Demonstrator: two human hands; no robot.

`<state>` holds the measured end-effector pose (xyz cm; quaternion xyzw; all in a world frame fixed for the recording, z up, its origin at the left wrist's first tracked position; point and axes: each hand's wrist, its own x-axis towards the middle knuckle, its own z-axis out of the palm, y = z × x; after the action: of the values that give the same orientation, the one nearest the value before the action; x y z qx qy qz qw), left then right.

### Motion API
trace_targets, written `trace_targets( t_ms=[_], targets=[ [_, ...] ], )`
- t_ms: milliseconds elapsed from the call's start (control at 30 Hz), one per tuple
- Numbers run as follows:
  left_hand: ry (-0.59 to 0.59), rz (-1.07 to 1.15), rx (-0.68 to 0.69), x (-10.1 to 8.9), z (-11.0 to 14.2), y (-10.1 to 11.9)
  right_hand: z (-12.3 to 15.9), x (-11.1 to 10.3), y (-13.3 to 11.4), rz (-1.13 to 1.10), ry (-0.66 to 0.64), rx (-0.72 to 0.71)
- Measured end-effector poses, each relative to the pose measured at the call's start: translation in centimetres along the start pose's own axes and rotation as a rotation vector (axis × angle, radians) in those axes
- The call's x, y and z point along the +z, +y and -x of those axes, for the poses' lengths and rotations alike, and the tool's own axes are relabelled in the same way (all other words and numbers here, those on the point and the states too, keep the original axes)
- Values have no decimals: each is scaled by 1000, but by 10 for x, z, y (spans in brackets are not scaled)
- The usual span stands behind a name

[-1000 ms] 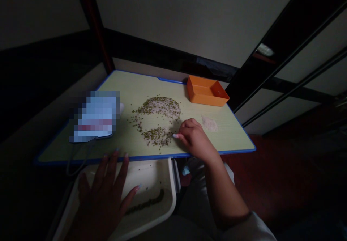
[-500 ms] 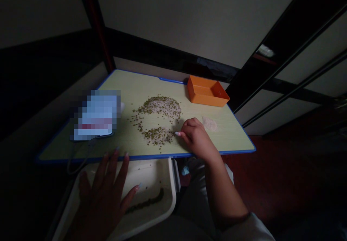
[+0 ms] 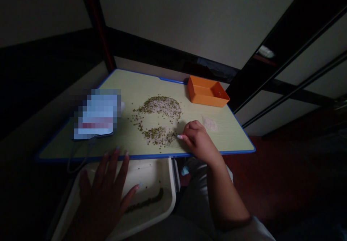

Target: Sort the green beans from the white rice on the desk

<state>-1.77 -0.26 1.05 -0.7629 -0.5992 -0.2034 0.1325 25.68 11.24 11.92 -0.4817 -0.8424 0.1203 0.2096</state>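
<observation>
On the pale green tabletop [image 3: 130, 83] lies a mixed pile of small green beans and white rice-like grains [image 3: 162, 106]. A smaller mixed heap [image 3: 155, 135] sits nearer to me. My right hand [image 3: 199, 138] rests just right of that heap with its fingers curled, its thumb tip close to a few loose beans. What its fingers hold, if anything, is hidden. To its right is a small pile of white grains [image 3: 209, 123]. My left hand [image 3: 108, 186] is spread, fingertips at the table's front edge, above a white basin [image 3: 171, 190] with green beans along its bottom.
An orange box [image 3: 208, 100] stands at the back right of the table. On the left, a device with a blurred screen [image 3: 97, 114] leans, with a cable [image 3: 88, 154] hanging from it. Walls rise behind the table; my legs are below its front edge.
My right hand has shifted slightly to the right, away from the near heap, and a few beans now lie spread between heap and thumb. My left hand has stayed in place.
</observation>
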Motion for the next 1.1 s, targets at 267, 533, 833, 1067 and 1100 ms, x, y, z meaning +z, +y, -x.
trace_targets(
  t_ms=[267, 533, 833, 1067, 1100],
  targets=[
    [-16, 6, -23, -1, 0, 0, -2, 6, 1, 37, 35, 2],
    [-15, -1, -10, -1, 1, 1, 0, 5, -1, 22, 30, -13],
    [-9, -10, -4, -1, 0, 0, -6, 8, -6, 46, 3, -8],
    [-10, -2, -8, -2, 1, 1, -8, 12, -7, 65, 30, 19],
    [-13, 3, -11, -2, 1, 1, -8, 13, -8, 61, 27, 17]
  ],
)
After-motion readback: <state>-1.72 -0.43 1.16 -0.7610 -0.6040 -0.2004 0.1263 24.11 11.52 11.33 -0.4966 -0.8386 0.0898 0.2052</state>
